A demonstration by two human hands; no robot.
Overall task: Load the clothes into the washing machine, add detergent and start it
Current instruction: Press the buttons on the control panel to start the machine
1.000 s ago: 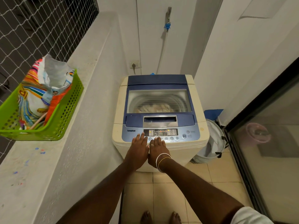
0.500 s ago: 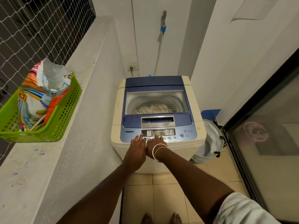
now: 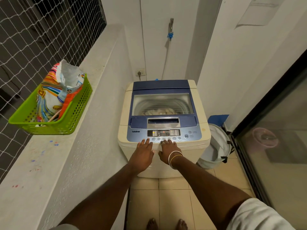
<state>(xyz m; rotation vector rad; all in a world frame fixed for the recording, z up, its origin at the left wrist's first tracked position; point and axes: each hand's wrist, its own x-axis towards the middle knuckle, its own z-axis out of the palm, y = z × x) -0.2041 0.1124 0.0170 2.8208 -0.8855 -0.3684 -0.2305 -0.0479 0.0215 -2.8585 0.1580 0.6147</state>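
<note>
A cream and blue top-loading washing machine (image 3: 203, 141) stands against the back wall with its lid (image 3: 163, 103) closed. Pale clothes (image 3: 159, 111) show through the lid's window, down in the drum. The control panel (image 3: 163, 133) is lit, with a row of round buttons under its display. My left hand (image 3: 143, 155) rests flat on the machine's front edge, fingers straight, left of the buttons. Beside it, my right hand (image 3: 168, 151) lies flat too, its fingertips on the middle buttons. A colourful detergent bag (image 3: 54, 93) stands open in a green basket (image 3: 76, 110) on the left ledge.
A white laundry hamper (image 3: 216, 146) sits on the tiled floor right of the machine, next to a dark-framed glass door (image 3: 274, 130). A tap with a hose (image 3: 170, 34) and a wall socket (image 3: 140, 73) are behind the machine. Netting covers the opening above the ledge.
Both hands stay on the machine's front edge. My right hand's fingers have spread back over the middle buttons after bunching up half a second ago. The camera has shifted slightly.
</note>
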